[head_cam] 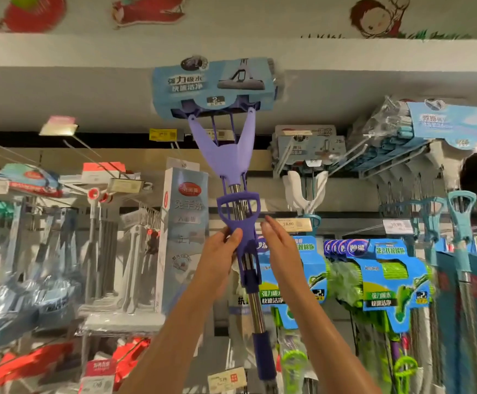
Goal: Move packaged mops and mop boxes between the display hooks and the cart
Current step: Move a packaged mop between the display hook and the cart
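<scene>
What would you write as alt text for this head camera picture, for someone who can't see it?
A person's left hand grips the purple mop by its squeeze handle and holds it up before store shelves, its blue-packaged head near the top. The right hand hovers open beside the shaft. Green mops and a white mop box hang behind.

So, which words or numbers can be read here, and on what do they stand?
"2": blue card on the purple mop that the left hand holds.
"18.90": price tag behind the right hand.
"2": card of the green mop.
Chinese print on the cards and the white box: too blurred for me.
</scene>
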A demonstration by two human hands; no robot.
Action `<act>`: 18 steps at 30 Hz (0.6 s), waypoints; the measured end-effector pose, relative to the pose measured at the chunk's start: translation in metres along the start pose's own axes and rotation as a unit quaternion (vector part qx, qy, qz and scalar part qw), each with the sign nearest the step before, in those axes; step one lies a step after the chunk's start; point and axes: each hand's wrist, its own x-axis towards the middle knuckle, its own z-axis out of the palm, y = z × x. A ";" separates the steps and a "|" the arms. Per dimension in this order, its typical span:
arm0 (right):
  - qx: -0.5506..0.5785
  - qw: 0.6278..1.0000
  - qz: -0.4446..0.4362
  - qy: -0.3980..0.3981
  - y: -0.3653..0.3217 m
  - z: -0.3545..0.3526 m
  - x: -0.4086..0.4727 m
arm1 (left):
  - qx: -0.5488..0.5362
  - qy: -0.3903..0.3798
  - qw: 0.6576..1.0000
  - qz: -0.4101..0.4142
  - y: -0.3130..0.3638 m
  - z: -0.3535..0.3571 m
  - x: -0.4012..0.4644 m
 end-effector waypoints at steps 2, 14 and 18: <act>0.003 1.000 -0.002 -0.029 -0.004 0.013 0.012 | 0.001 -0.010 1.000 0.003 -0.006 -0.012 0.004; -0.025 1.000 0.013 0.009 0.013 0.035 0.046 | 0.061 -0.076 0.995 -0.002 -0.035 -0.043 0.024; -0.051 0.998 -0.005 0.028 0.020 0.027 0.054 | 0.097 -0.092 0.991 -0.012 -0.036 -0.036 0.032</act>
